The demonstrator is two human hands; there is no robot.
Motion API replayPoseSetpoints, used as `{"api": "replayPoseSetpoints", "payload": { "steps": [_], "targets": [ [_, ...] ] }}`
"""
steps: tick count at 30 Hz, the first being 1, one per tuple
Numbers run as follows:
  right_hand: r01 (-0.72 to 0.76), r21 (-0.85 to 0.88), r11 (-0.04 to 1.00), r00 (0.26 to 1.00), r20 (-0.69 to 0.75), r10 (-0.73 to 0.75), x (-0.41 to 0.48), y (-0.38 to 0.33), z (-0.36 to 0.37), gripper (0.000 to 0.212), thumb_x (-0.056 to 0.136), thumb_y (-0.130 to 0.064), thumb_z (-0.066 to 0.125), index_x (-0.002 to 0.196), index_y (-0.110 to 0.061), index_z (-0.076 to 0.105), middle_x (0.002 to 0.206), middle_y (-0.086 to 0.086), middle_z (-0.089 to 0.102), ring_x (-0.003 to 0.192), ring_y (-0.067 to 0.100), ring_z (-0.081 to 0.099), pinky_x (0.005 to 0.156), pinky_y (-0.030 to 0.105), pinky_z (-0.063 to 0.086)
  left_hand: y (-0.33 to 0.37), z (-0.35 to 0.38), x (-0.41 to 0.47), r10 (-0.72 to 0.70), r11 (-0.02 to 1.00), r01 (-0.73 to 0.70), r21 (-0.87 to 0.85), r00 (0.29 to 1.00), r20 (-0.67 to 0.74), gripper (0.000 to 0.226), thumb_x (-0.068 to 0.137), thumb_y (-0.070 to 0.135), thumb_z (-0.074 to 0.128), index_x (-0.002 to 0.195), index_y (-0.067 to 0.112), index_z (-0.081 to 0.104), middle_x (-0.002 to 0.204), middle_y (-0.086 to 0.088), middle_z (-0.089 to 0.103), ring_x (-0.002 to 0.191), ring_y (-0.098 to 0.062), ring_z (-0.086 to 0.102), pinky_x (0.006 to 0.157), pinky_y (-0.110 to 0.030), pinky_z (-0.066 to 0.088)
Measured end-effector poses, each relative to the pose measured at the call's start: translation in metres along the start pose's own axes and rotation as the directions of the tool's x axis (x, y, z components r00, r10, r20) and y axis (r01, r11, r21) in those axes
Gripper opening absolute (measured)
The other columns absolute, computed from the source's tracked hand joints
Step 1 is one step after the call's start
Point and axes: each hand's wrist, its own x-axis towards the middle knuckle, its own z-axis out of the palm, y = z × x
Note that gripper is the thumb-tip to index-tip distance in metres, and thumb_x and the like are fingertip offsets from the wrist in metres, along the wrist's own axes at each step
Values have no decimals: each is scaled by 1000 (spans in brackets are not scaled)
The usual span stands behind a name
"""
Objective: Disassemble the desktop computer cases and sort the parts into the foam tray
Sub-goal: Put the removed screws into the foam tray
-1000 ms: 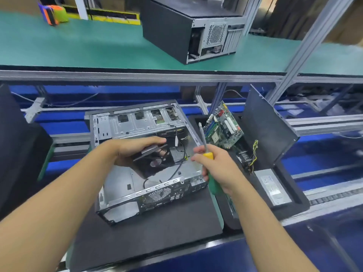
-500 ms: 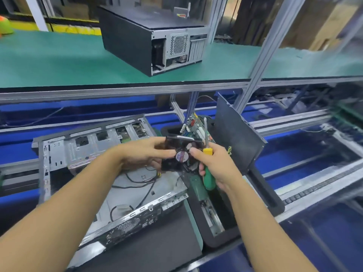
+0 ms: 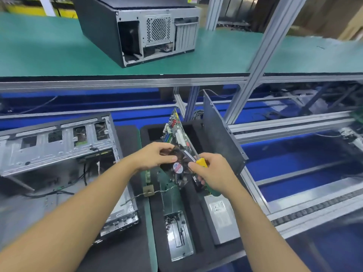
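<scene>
Left hand (image 3: 157, 157) pinches the cooling fan (image 3: 178, 168) at its frame edge. Right hand (image 3: 213, 171) is wrapped round a screwdriver (image 3: 201, 162), fingertips also on the fan. Fan is held above the foam tray (image 3: 193, 213), right of the opened case (image 3: 59, 146). Judged light, with a stiff plastic frame and fragile blades. Hold by frame corners only.
</scene>
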Motion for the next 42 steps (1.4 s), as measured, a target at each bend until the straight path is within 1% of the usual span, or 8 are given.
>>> {"api": "replayPoseSetpoints", "payload": {
  "steps": [3, 8, 11, 14, 21, 27, 31, 42],
  "targets": [
    [-7, 95, 995, 990, -141, 20, 1, 7, -13, 23, 89, -30, 70, 78, -11, 65, 55, 7, 59, 49, 18, 54, 55, 44, 55, 13, 5, 8, -20, 1000, 20, -2, 999, -27, 29, 91, 44, 68, 117, 53, 60, 113, 20, 65, 98, -1, 67, 85, -25, 58],
    [105, 36, 994, 968, -233, -94, -1, -26, -50, 22, 90, -36, 71, 84, -16, 65, 59, 9, 62, 44, 10, 55, 46, 17, 47, 22, -23, -8, -308, 930, 207, 304, 889, 338, 122, 67, 76, 72, 160, 24, 12, 121, 19, 66, 112, -12, 66, 102, -36, 52],
    [155, 3, 988, 964, -219, -150, 4, -45, -49, 21, 89, -35, 73, 86, -16, 65, 59, 9, 61, 43, 10, 54, 47, 21, 48, 14, -19, -15, -419, 869, 284, 405, 858, 297, 98, 84, 57, 68, 159, 16, 19, 116, 10, 65, 115, -17, 65, 105, -38, 49],
    [122, -84, 989, 975, -174, -135, 11, -44, -36, 20, 87, -39, 73, 81, -22, 64, 63, 6, 64, 55, 22, 62, 58, 38, 57, 9, -6, -6, -398, 889, 329, 320, 899, 184, 67, 97, 43, 62, 152, 17, 36, 127, -4, 64, 103, -20, 69, 78, -32, 51],
    [-121, -141, 983, 990, -82, 110, 30, 22, 22, 24, 83, -32, 74, 73, -17, 58, 66, 10, 63, 71, 35, 66, 69, 48, 58, -10, 24, 14, -441, 886, 436, 158, 897, -6, 66, 93, 11, 60, 152, 15, 30, 101, -21, 69, 67, -27, 54, 58, -31, 42],
    [-249, -213, 945, 967, -6, 254, 43, 78, 82, 20, 85, -26, 72, 89, -7, 66, 85, 15, 71, 84, 37, 69, 77, 43, 57, -35, 33, 17, -454, 828, 470, 305, 882, -127, 43, 92, 12, 55, 134, 15, 59, 131, -7, 64, 115, -26, 62, 99, -32, 50],
    [-352, -286, 891, 934, -48, 353, 57, 94, 119, 25, 88, -27, 71, 100, -5, 68, 101, 16, 71, 94, 32, 67, 71, 29, 49, -43, 30, 12, -437, 831, 492, 261, 866, -242, 38, 92, 15, 50, 129, 21, 58, 136, -5, 60, 115, -26, 61, 99, -32, 50],
    [-429, -419, 800, 894, -67, 444, 43, 126, 162, 29, 102, -29, 56, 111, -2, 59, 113, 18, 68, 104, 35, 67, 75, 34, 49, -27, 21, -5, -301, 916, 356, 187, 915, -269, 27, 95, 18, 48, 120, 23, 58, 110, 7, 66, 97, -17, 62, 80, -30, 48]
  ]
}}
